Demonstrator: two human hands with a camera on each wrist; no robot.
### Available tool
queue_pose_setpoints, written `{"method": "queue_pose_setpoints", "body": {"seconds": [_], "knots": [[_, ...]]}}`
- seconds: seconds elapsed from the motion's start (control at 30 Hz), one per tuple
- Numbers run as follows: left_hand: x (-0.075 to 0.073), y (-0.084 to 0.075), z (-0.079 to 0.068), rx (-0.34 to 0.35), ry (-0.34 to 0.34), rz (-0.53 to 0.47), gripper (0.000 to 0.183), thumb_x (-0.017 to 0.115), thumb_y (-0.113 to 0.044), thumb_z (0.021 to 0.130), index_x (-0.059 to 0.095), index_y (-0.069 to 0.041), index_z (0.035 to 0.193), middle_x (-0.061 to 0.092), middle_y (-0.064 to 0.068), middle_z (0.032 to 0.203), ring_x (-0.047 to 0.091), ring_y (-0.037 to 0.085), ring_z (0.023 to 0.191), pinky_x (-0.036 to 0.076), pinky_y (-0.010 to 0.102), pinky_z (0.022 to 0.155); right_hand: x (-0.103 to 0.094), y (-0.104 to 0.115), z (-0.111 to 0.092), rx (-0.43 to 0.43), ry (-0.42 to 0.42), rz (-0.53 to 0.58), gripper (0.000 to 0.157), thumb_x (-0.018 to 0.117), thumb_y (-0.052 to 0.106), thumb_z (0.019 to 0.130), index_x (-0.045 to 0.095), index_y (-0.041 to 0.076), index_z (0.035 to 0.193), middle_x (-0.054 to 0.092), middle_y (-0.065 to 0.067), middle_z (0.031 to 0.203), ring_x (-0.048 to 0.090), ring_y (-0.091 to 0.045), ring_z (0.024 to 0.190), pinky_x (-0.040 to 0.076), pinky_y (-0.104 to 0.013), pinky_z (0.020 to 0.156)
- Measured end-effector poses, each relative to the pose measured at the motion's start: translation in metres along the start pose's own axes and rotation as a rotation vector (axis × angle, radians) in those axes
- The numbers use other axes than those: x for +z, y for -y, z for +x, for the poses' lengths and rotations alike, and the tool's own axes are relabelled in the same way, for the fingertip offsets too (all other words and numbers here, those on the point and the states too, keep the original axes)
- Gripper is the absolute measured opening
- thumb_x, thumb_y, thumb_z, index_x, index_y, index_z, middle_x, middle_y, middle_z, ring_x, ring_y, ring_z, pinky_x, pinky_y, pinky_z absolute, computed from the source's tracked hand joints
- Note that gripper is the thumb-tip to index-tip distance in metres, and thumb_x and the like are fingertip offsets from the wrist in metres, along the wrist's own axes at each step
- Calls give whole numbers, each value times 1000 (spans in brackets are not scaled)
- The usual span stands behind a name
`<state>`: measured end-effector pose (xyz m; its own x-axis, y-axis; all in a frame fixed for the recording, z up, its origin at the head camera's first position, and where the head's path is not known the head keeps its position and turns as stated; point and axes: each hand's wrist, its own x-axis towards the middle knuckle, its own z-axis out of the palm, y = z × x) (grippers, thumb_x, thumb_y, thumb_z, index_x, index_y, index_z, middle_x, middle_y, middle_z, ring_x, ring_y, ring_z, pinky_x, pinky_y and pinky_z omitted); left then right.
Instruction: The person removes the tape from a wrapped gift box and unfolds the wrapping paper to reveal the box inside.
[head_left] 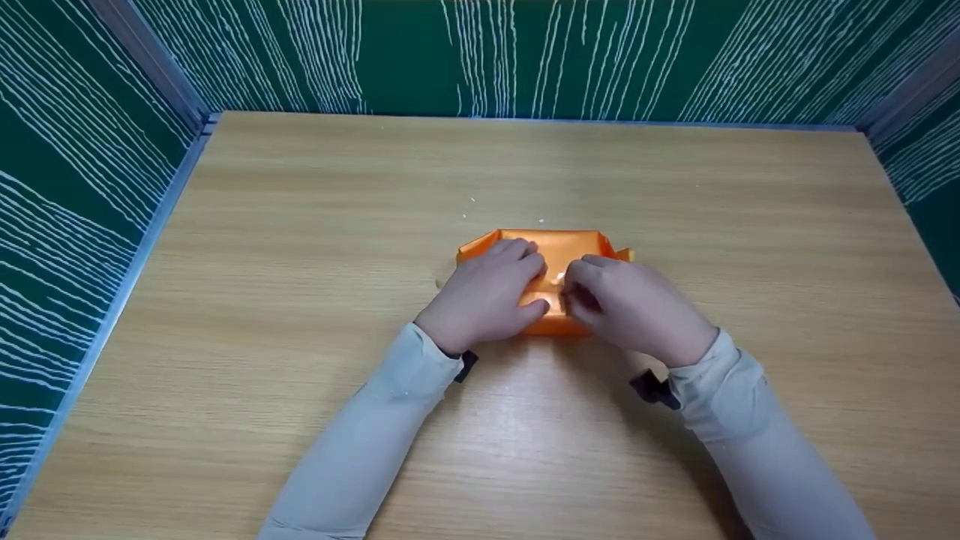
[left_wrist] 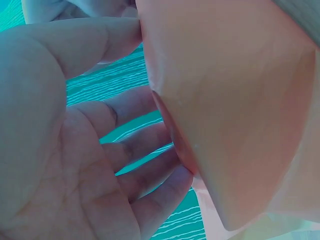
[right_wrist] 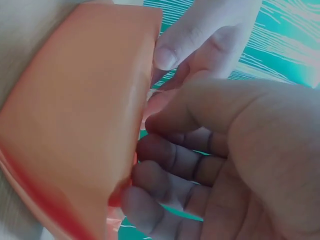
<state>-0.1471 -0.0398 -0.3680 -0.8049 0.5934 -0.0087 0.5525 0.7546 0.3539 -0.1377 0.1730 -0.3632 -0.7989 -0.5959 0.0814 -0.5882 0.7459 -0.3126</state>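
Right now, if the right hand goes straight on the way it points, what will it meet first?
The right hand would probably meet the left hand first, above the orange package, though their exact heights are hard to judge.

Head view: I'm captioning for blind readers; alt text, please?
A person's left hand rests on a glossy orange package while the right hand, fingers curled, touches its top. Around the wood-grain table stand green panels with white lines.

A pale wood-grain surface (head_left: 300, 247) carries an orange-wrapped package (head_left: 559, 247) at centre frame, tiny white specks (head_left: 541, 220) higher up.
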Motion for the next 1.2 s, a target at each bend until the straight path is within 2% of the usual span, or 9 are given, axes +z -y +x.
{"method": "queue_pose_setpoints", "body": {"seconds": [0.2,0.43,0.53,0.6,0.73,0.8,1.07,1.13,1.2], "knots": [[0,0,0,-4,7,-6,29,61,-35,98,63,-10,112,53,4,110,49,22,111,46,33,87,2,3,2,38,32,-17,22,78,31,94,71,10,96,62,-1,78,56,-18,68,49,-30,65],[1,1,-1,-1,-6,-6,30,61,-36,98,63,-10,113,55,3,113,50,22,112,47,34,88,3,0,1,-22,-23,-26,5,74,9,91,70,8,89,62,-3,79,57,-17,66,53,-31,64],[1,0,-1,-2,-9,0,29,61,-35,98,63,-10,112,55,3,114,50,22,114,47,34,89,3,-1,0,-40,-54,-46,6,71,3,90,68,6,86,59,-4,76,55,-18,64,50,-31,61],[1,0,-1,-4,-9,2,29,61,-35,98,63,-10,112,55,3,114,50,22,114,47,34,89,3,-1,0,-23,-53,-45,6,72,8,92,68,6,87,58,-4,76,54,-19,64,48,-31,61],[2,0,0,-14,-3,-5,29,61,-37,98,63,-11,112,53,2,112,49,20,112,47,33,89,6,2,1,33,-31,-48,21,75,28,95,71,8,94,59,-3,79,54,-19,68,47,-32,61],[2,0,0,-18,0,-6,29,61,-37,99,63,-11,112,53,2,112,49,20,111,46,32,89,8,3,2,54,-29,-49,24,76,32,95,70,8,95,60,-3,80,54,-20,69,47,-32,60],[2,0,0,-16,4,2,32,60,-38,99,63,-11,116,53,2,115,49,21,115,47,33,93,9,1,2,46,-53,-37,6,68,12,94,67,7,90,56,-4,77,52,-20,65,45,-32,59],[2,0,0,-13,3,0,32,60,-37,99,63,-10,116,53,2,115,49,21,114,47,33,92,6,0,1,23,-30,-33,2,69,8,94,68,7,94,57,-4,80,54,-21,67,48,-32,62],[2,0,0,-9,1,-6,32,61,-36,99,63,-10,116,54,2,115,49,21,115,47,33,93,2,-2,-1,-15,7,-28,7,72,6,94,71,8,100,60,-4,85,56,-20,72,51,-32,66]]}}
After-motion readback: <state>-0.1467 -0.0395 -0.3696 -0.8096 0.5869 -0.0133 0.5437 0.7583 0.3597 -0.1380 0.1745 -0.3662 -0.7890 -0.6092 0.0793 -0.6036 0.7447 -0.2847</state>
